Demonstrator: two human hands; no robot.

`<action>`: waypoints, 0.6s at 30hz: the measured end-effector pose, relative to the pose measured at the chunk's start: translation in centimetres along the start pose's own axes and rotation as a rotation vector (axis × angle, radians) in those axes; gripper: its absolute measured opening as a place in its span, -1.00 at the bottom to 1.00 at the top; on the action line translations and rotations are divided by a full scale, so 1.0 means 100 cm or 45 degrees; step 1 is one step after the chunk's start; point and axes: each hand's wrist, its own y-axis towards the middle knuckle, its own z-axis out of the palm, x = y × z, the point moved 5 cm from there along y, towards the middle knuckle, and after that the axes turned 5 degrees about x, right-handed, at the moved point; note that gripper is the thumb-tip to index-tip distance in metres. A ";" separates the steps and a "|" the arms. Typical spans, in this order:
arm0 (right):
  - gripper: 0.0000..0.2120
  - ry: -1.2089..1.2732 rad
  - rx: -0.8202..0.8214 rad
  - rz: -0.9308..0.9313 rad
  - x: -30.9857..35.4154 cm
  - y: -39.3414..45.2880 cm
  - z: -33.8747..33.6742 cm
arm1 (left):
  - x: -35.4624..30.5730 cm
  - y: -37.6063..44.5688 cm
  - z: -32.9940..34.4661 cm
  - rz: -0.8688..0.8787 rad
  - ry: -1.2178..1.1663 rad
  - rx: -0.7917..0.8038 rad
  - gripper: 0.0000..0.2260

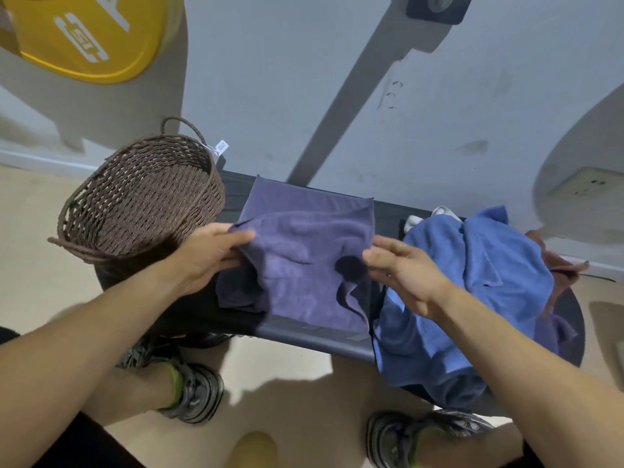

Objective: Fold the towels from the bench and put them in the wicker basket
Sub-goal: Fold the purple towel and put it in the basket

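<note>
A purple towel [304, 244] lies partly folded on the dark bench [314, 336]. My left hand [206, 255] pinches its left edge between thumb and fingers. My right hand [405, 268] hovers at the towel's right edge with fingers nearly straight; whether it holds the cloth is unclear. A brown wicker basket [141, 201] stands on the bench's left end, just left of my left hand, and looks empty. A crumpled blue towel [472, 285] is heaped on the bench's right end, with a brown cloth [557, 265] and something white [413, 221] peeking out behind it.
A grey wall rises right behind the bench, with a slanted grey bar [344, 103] and a wall socket [587, 187]. A yellow disc [87, 35] hangs at upper left. My shoes [192, 386] stand on the beige floor in front of the bench.
</note>
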 end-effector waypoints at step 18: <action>-0.86 -1.657 0.436 0.423 -0.047 0.004 0.002 | 0.054 -0.002 -0.015 -0.316 1.536 -0.087 -0.79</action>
